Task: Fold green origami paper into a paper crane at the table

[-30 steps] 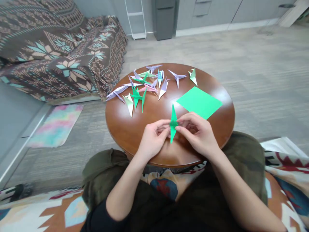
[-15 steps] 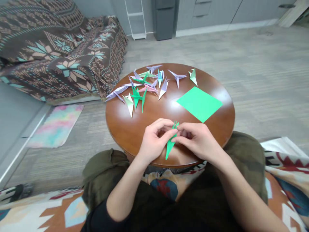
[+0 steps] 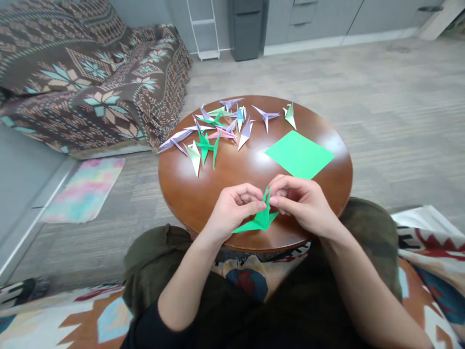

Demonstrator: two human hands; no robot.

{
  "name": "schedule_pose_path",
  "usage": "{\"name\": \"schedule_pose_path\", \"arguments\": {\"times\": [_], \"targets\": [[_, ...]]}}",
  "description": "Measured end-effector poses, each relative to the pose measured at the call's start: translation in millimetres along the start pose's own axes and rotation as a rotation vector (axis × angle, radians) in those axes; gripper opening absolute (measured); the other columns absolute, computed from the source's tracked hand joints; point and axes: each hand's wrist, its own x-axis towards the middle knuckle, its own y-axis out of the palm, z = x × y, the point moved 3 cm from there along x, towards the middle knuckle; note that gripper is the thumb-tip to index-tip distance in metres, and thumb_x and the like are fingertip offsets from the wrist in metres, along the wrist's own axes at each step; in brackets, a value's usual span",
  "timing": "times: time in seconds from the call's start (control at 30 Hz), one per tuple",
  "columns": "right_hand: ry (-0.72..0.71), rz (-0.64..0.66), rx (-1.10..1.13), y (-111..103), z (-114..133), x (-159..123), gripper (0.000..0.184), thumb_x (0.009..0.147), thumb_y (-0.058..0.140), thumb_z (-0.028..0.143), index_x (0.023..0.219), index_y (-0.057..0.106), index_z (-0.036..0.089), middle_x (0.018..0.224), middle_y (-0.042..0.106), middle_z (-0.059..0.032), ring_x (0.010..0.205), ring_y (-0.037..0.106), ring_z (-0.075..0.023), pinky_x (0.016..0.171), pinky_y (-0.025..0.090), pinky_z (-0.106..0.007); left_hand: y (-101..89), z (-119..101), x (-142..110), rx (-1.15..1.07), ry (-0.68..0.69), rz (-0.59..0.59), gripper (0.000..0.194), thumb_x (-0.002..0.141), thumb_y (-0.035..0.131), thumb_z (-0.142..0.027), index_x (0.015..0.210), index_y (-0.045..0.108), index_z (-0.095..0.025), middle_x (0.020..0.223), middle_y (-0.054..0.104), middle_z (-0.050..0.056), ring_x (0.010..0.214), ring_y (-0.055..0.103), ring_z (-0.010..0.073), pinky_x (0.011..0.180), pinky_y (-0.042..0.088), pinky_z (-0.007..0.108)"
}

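Observation:
Between my hands, above the near edge of the table, is a green folded paper crane (image 3: 262, 221) with its two lower flaps spread sideways and two thin points upright. My left hand (image 3: 237, 208) pinches it from the left, thumb and fingers closed near the base of the points. On the other side my right hand (image 3: 301, 201) pinches the right-hand point near its tip. Beyond my right hand lies a flat green paper square (image 3: 300, 154). Finished paper cranes in purple, green, pink and blue, such as a dark green crane (image 3: 206, 147), sit at the table's far left.
The round brown table (image 3: 218, 194) stands in front of my knees. A light green crane (image 3: 289, 116) and a purple crane (image 3: 267, 117) rest near its far edge. Left behind it is a sofa (image 3: 109, 97) under a patterned cover, with a pastel mat (image 3: 85, 189) on the floor.
The green paper has turned from a narrow closed shape into one with flaps spread left and right. My right hand has shifted up slightly to the right-hand point.

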Motion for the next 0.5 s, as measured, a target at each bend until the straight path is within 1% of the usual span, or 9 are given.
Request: {"name": "schedule_pose_path", "arguments": {"times": [0.17, 0.27, 0.37, 0.5], "targets": [[0.034, 0.023, 0.065, 0.7, -2.5, 1.1, 0.021, 0.083, 0.092, 0.033, 0.089, 0.075, 0.021, 0.077, 0.065, 0.0014, 0.054, 0.050, -0.0092, 0.048, 0.039, -0.023, 1.0, -0.3, -1.6, -0.064, -0.021, 0.033, 0.044, 0.063, 0.102, -0.039, 0.081, 0.073, -0.013, 0.064, 0.068, -0.001, 0.054, 0.058, 0.0085, 0.055, 0.044, 0.020], [0.047, 0.044, 0.067, 1.3, -2.6, -0.2, 0.024, 0.083, 0.091, 0.035, 0.089, 0.072, 0.021, 0.076, 0.064, 0.0020, 0.053, 0.048, -0.0090, 0.047, 0.038, -0.023, 3.0, -1.0, -3.4, -0.079, -0.078, 0.067, 0.043, 0.063, 0.102, -0.041, 0.080, 0.074, -0.013, 0.066, 0.070, 0.001, 0.056, 0.060, 0.0099, 0.057, 0.046, 0.021], [0.032, 0.048, 0.019, 1.6, -2.2, -1.9, 0.026, 0.084, 0.090, 0.037, 0.087, 0.070, 0.022, 0.077, 0.063, 0.0009, 0.059, 0.051, -0.0117, 0.051, 0.041, -0.025, 4.6, -1.5, -4.4, -0.077, -0.123, 0.086, 0.042, 0.064, 0.101, -0.041, 0.080, 0.075, -0.013, 0.067, 0.071, 0.002, 0.057, 0.061, 0.0104, 0.057, 0.045, 0.022], [-0.034, -0.005, -0.094, 0.1, -0.5, -2.9, 0.026, 0.082, 0.091, 0.037, 0.085, 0.070, 0.022, 0.076, 0.063, 0.0000, 0.063, 0.052, -0.0141, 0.051, 0.042, -0.026, 4.3, -1.6, -4.3, -0.070, -0.143, 0.070, 0.041, 0.063, 0.101, -0.040, 0.082, 0.077, -0.013, 0.067, 0.071, 0.002, 0.056, 0.059, 0.0097, 0.054, 0.043, 0.020]]}}
